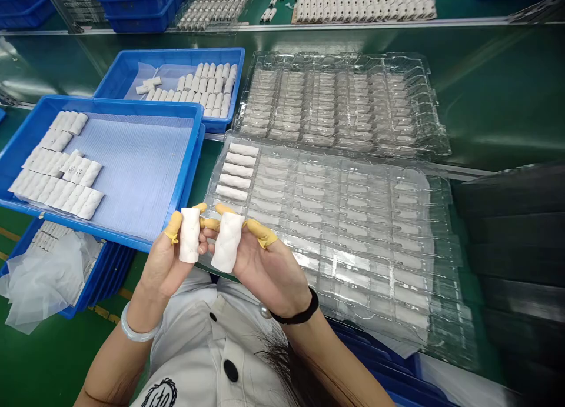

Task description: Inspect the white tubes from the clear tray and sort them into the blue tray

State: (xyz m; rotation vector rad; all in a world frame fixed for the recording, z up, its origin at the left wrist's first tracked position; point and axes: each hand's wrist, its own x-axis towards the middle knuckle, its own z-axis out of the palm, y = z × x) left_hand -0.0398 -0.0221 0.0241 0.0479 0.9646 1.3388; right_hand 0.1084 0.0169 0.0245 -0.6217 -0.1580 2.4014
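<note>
My left hand [165, 266] holds a white cylindrical part [189, 234] upright between fingers wearing yellow finger cots. My right hand [269, 266] grips a similar white part [228, 242], tilted slightly, just beside the other one and apart from it. Both hands hover above the near edge of a clear plastic blister tray [335, 242]. Several white pieces [233, 169] lie in its far left pockets. A blue tray [101, 105] to my left holds rows of white parts on a ribbed plastic sheet.
A second blister tray [339, 104] and a blue tray of white parts [176, 53] stand farther back on the green bench [498, 89]. Stacked blue crates [136, 7] and a metal rail [353, 23] lie beyond. Dark stacked trays [512, 242] fill the right side.
</note>
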